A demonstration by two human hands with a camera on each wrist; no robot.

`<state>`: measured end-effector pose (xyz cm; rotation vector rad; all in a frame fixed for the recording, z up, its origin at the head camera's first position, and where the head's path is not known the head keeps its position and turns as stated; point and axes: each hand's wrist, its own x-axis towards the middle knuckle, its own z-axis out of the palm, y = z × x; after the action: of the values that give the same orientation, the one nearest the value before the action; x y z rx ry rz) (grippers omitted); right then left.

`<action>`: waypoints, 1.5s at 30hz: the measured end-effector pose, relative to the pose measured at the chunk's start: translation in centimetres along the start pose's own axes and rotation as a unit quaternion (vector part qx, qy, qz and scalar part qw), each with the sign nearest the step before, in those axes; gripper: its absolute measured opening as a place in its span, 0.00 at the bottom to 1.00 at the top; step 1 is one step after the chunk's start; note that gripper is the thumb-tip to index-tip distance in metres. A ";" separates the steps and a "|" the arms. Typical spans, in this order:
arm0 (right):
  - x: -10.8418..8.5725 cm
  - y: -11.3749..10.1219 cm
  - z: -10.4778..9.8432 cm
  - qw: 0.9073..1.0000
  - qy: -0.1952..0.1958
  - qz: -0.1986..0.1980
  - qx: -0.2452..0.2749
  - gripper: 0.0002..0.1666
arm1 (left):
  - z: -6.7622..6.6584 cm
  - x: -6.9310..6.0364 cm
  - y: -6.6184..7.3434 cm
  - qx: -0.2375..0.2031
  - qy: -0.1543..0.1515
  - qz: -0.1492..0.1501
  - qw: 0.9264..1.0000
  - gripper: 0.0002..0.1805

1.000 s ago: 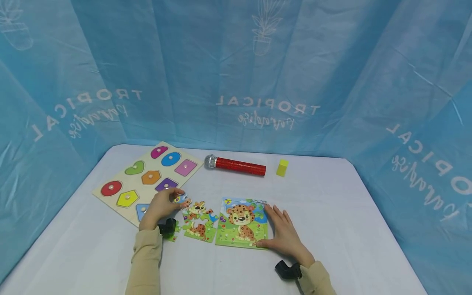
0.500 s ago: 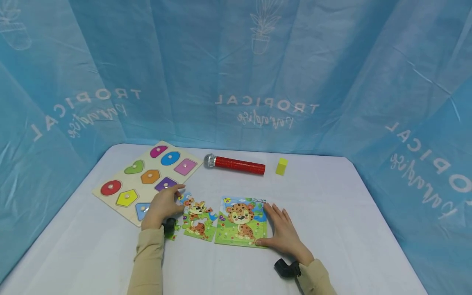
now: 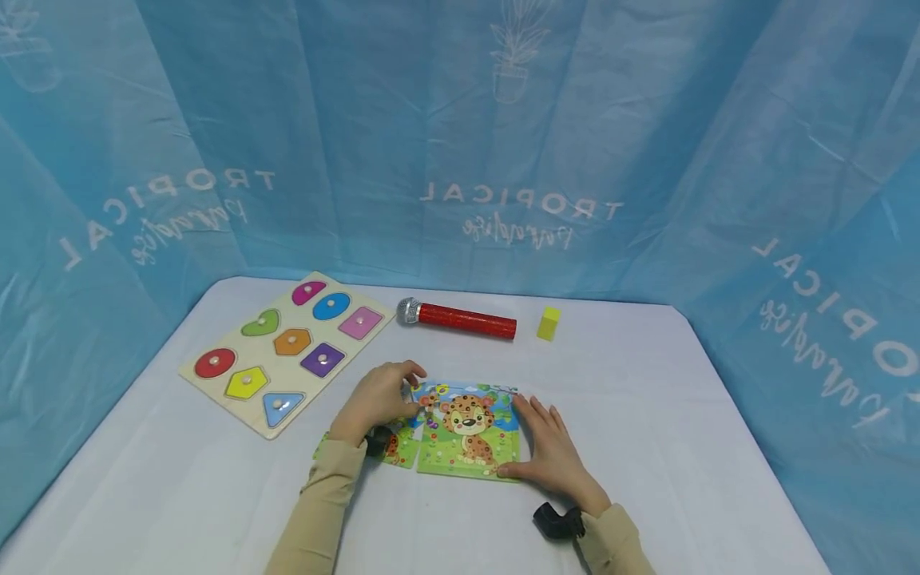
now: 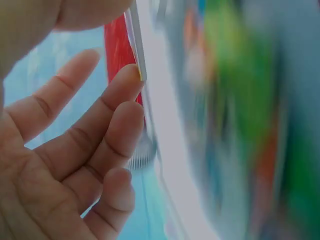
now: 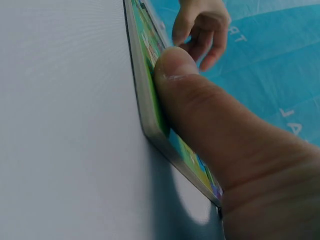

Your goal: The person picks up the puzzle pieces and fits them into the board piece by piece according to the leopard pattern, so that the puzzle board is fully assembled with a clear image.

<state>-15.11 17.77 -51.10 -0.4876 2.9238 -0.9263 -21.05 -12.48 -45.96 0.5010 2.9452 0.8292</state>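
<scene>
My left hand (image 3: 379, 401) pinches a thin puzzle piece (image 3: 429, 398) above the upper left corner of a square leopard puzzle board (image 3: 460, 457). In the left wrist view, that piece appears edge-on between thumb and fingertips. Beneath the left hand and wrist lie loose puzzle pieces (image 3: 404, 454), partly hidden. The right hand (image 3: 552, 451) rests along the board's right edge, fingers fairly straight and spread. Its thumb (image 5: 192, 95) presses on the board's top near the front corner, as the right wrist view shows.
At the left lies a wooden peg board (image 3: 247, 343) with several coloured shapes. A red microphone (image 3: 467, 319) and a small yellow block (image 3: 549, 324) sit farther back on the white table (image 3: 647, 415). A blue curtain (image 3: 460, 144) hangs behind.
My left hand has picked up a puzzle piece from the loose ones and carried it right, over to the leopard board. The right hand stays in place.
</scene>
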 end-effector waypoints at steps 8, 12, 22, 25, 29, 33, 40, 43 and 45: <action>-0.2 0.2 0.0 1.000 0.008 -0.018 -0.010 0.66 | 2.2 1.2 2.1 0.046 -0.023 0.063 0.997 0.24; -0.2 0.3 0.0 0.999 0.018 -0.029 -0.012 0.64 | 2.1 1.5 2.6 0.063 -0.029 0.077 0.995 0.22; -0.1 0.2 -0.1 1.000 -0.008 -0.008 -0.006 0.65 | 2.1 1.7 3.1 0.117 -0.045 0.102 0.987 0.23; -0.1 0.2 -0.1 1.000 -0.005 -0.008 -0.006 0.65 | 2.2 1.5 3.1 0.118 -0.049 0.104 0.986 0.23; -0.3 0.1 -0.1 1.000 -0.006 -0.007 -0.004 0.65 | 2.4 1.2 2.8 0.090 -0.065 0.080 0.991 0.21; -0.3 0.0 -0.2 1.000 0.000 -0.013 -0.006 0.65 | 2.6 1.2 2.7 0.083 -0.063 0.076 0.992 0.18; -0.2 0.1 -0.2 1.000 -0.005 -0.013 -0.009 0.63 | 2.8 1.7 3.1 0.075 -0.057 0.088 0.992 0.17; -0.1 0.1 -0.2 1.000 -0.007 -0.018 -0.012 0.62 | 3.0 1.9 3.2 0.056 -0.066 0.083 0.993 0.16; -0.1 0.2 -0.2 1.000 -0.006 -0.023 -0.013 0.61 | 3.2 2.1 3.3 0.034 -0.066 0.081 0.994 0.16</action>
<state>-15.08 18.07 -51.02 -0.5617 2.9289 -0.8885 -21.61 -7.54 -46.92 0.7759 2.8486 0.6814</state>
